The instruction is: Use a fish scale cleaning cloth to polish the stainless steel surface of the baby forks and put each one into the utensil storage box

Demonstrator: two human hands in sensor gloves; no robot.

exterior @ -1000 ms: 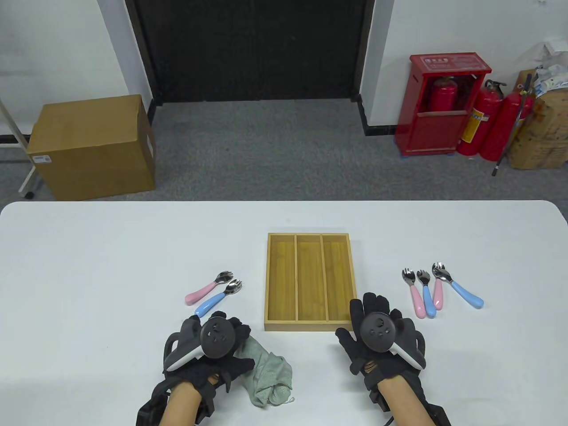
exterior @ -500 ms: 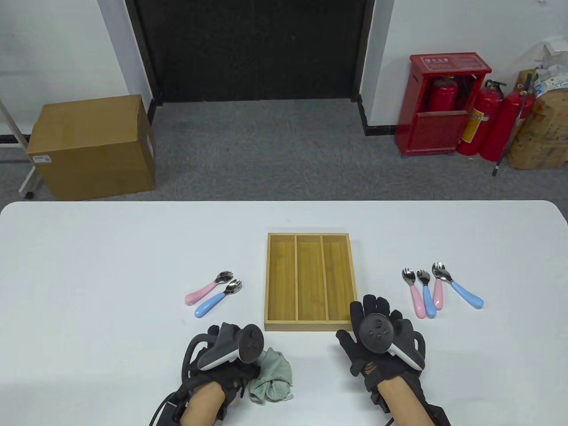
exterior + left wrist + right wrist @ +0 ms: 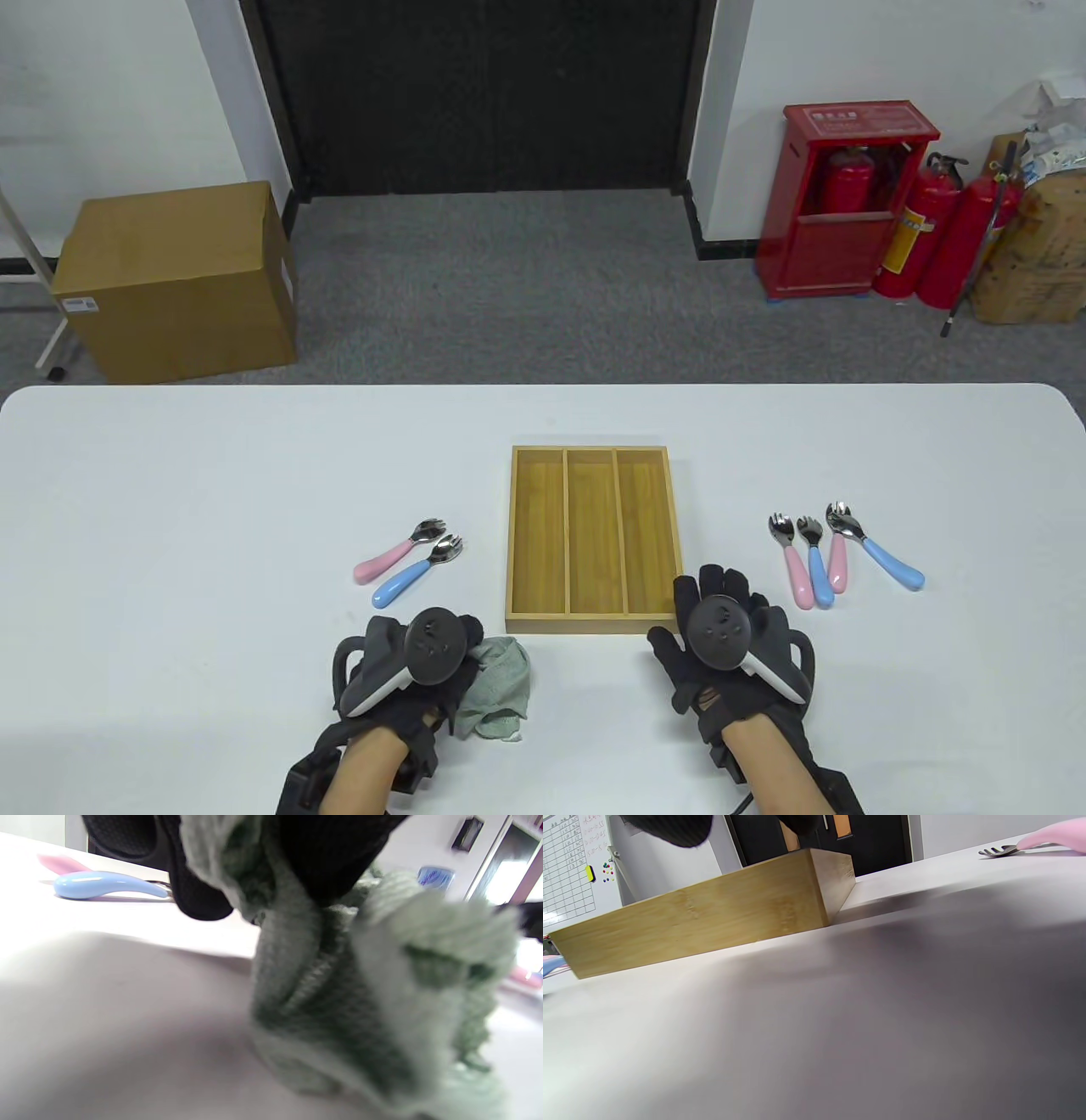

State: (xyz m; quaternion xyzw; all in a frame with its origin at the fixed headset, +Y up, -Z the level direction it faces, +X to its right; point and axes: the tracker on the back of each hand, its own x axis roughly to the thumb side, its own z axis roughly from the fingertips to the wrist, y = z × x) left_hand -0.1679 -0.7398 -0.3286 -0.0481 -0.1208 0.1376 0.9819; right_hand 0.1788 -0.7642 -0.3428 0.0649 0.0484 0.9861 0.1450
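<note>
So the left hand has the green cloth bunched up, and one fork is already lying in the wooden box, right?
Not quite. The left hand does hold the bunched green cloth, but the table view shows all three compartments of the wooden box empty; the forks lie on the table on either side.

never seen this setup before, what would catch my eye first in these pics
Probably the bamboo utensil box at the table's centre, its three compartments holding nothing. Pink and blue baby forks lie either side of it: two on the left, four on the right. Near the front edge, the left hand grips a bunched green cloth, while the right hand rests flat by the box's corner.
</note>
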